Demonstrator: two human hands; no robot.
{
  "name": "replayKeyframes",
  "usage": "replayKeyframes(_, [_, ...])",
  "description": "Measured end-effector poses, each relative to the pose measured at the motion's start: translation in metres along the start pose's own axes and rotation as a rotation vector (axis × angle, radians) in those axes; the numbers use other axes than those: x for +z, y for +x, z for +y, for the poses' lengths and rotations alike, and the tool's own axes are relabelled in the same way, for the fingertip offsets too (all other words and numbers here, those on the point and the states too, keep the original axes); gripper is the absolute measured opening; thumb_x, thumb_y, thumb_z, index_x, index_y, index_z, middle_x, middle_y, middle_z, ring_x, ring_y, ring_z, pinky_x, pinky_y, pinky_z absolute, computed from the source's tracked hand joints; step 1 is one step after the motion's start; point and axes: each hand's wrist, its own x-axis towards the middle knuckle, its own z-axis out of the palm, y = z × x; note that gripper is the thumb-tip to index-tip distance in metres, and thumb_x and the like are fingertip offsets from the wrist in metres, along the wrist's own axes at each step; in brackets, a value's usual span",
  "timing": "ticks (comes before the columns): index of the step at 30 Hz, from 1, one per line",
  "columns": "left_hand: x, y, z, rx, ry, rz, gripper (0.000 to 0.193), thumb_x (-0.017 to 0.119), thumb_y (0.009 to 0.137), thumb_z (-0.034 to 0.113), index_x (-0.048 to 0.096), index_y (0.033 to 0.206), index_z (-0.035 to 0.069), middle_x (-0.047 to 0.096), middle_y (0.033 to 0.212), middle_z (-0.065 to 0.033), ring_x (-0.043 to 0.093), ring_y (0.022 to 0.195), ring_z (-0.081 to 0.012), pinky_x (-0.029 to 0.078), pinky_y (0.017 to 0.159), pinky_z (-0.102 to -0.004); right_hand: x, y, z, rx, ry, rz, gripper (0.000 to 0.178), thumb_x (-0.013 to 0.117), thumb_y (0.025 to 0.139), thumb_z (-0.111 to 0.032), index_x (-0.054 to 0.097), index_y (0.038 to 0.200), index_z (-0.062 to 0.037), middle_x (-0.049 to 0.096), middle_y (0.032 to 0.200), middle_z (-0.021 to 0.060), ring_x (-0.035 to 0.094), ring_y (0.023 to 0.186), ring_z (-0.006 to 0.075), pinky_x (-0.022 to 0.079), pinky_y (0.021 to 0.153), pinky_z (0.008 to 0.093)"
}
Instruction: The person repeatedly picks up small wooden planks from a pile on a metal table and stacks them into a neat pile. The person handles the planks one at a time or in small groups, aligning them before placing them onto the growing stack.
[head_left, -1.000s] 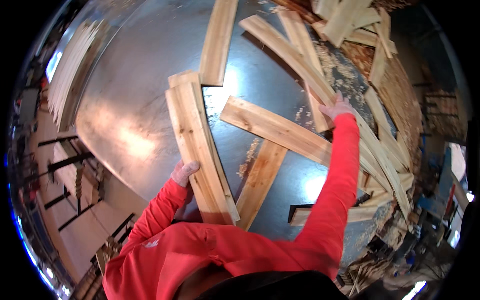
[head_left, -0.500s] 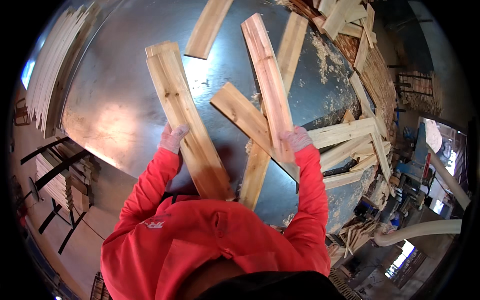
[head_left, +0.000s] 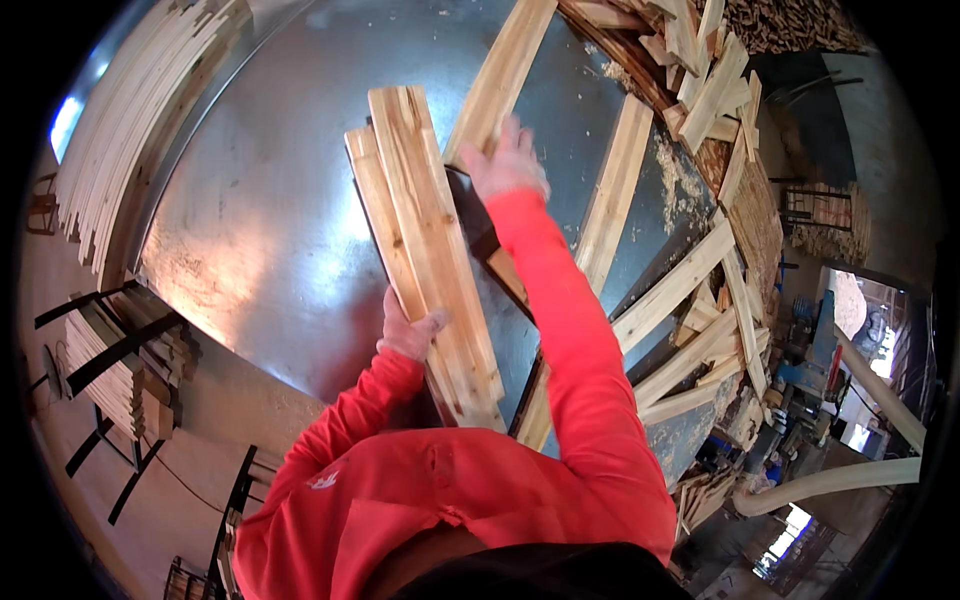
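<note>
My left hand [head_left: 408, 328] is closed round a small stack of wooden boards [head_left: 428, 210], with the thumb over the near part. The stack tilts away to the upper left, its top board set slightly off from the one beneath. My right hand [head_left: 508, 165] reaches forward with fingers apart, at the near end of another wooden board [head_left: 510, 70]; blur hides whether it touches. Under my right forearm lies a short piece of board [head_left: 508, 275], mostly covered. To the right of that arm a long knotty board [head_left: 615, 190] rests on the metal table [head_left: 270, 190].
Pale boards [head_left: 150, 110] are stacked along the left side. Offcuts [head_left: 715, 100] heap up at the far right, with more loose strips [head_left: 690, 350] nearer. Sawdust [head_left: 675, 185] lies along the right edge. A rack of boards [head_left: 110, 370] stands at lower left.
My right hand has let go of the reddish board and moved up and left to another board. My left hand's stack has shifted right and now has a board lying offset on top.
</note>
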Motion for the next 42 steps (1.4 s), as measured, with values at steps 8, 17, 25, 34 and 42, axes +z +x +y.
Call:
replayKeyframes(8, [-0.067, 0.060, 0.062, 0.131, -0.131, 0.073, 0.066, 0.076, 0.075, 0.016, 0.042, 0.130, 0.004, 0.062, 0.107, -0.0114, 0.063, 0.087, -0.0206, 0.055, 0.073, -0.0333, 0.105, 0.077, 0.059, 0.504, 1.001, -0.183, 0.107, 0.071, 0.078, -0.048, 0.007, 0.152, -0.0063, 0.018, 0.155, 0.0256, 0.021, 0.145, 0.0317, 0.027, 0.114, 0.0371])
replayKeyframes(17, [-0.097, 0.037, 0.173, 0.053, 0.858, 0.226, 0.074, 0.080, 0.069, 0.026, 0.039, 0.127, 0.004, 0.066, 0.099, -0.0222, 0.065, 0.091, -0.0366, 0.052, 0.082, -0.0433, 0.044, 0.025, -0.040, 0.011, 0.124, 0.019, 0.097, 0.062, 0.083, -0.054, 0.015, 0.151, -0.0050, 0.019, 0.154, 0.0272, 0.026, 0.142, 0.0366, 0.028, 0.112, 0.0450])
replayKeyframes(25, [-0.067, -0.038, 0.100, -0.136, 1.210, 0.365, 0.120, 0.081, 0.063, 0.040, 0.007, 0.151, 0.005, 0.044, 0.134, -0.0250, 0.051, 0.119, -0.0404, 0.044, 0.101, -0.0448, 0.092, 0.083, -0.078, 0.510, 0.020, -0.034, 0.106, 0.057, 0.078, -0.063, 0.009, 0.153, -0.0053, 0.012, 0.156, 0.0261, 0.015, 0.146, 0.0346, 0.010, 0.116, 0.0471])
replayKeyframes(34, [-0.121, -0.001, 0.138, 0.139, 1.173, 0.267, 0.103, 0.079, 0.063, 0.032, 0.026, 0.147, 0.007, 0.052, 0.128, -0.0286, 0.054, 0.116, -0.0408, 0.047, 0.097, -0.0429, 0.020, -0.005, 0.063, 0.154, 1.786, -0.706, 0.074, 0.064, 0.078, -0.042, 0.043, 0.129, 0.0072, 0.063, 0.094, 0.0213, 0.065, 0.086, 0.0304, 0.056, 0.083, 0.0389])
replayKeyframes(42, [-0.072, 0.042, 0.163, -0.028, 1.467, 0.109, 0.100, 0.069, 0.071, 0.051, 0.020, 0.151, 0.017, 0.051, 0.131, -0.0232, 0.055, 0.117, -0.0372, 0.046, 0.097, -0.0438, 0.062, -0.117, 0.070, 0.278, 1.748, -0.733, 0.077, 0.080, 0.070, -0.033, 0.047, 0.129, 0.0041, 0.063, 0.105, 0.0174, 0.065, 0.093, 0.0316, 0.056, 0.084, 0.0408])
